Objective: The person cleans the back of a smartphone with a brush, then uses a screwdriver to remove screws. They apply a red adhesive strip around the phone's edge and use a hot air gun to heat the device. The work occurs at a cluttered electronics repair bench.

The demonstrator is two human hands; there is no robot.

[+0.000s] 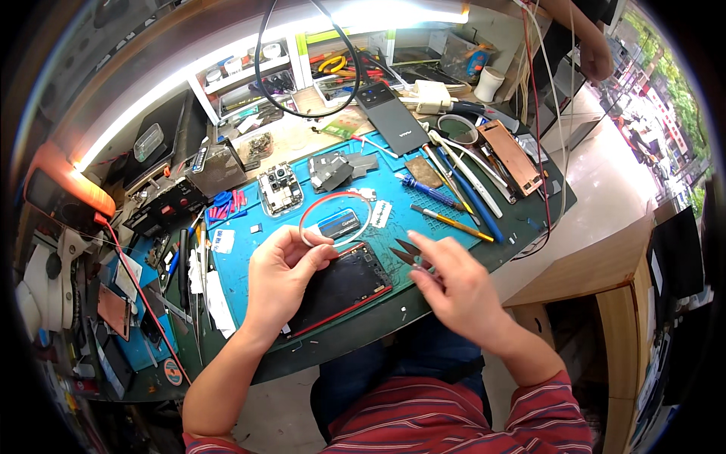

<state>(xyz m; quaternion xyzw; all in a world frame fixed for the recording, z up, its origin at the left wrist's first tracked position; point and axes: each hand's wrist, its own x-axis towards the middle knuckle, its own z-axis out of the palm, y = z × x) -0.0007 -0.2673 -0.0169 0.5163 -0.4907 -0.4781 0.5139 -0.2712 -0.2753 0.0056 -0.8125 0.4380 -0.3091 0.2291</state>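
Observation:
My left hand [281, 274] is closed, pinching a thin red-and-white ring [369, 219] that looks like a roll of narrow tape. The ring stands over a blue-and-black battery [338, 225] lying on the mat. Under that hand and to its right lies an opened phone body [340, 295], black inside with a red frame. My right hand [459, 291] grips a dark tool with two pointed blades [405, 252]. Its tips are spread and point left, just beyond the phone's right end. The fingers hide its handle, so I cannot tell scissors from tweezers.
On the blue mat [246, 284] lie an exposed phone board [280, 189], grey metal plates [333, 171] and a dark phone [392, 121]. Several pens and screwdrivers [454, 225] fan out at right. An orange meter [68, 193] stands left; a black cable loop [259, 64] hangs overhead.

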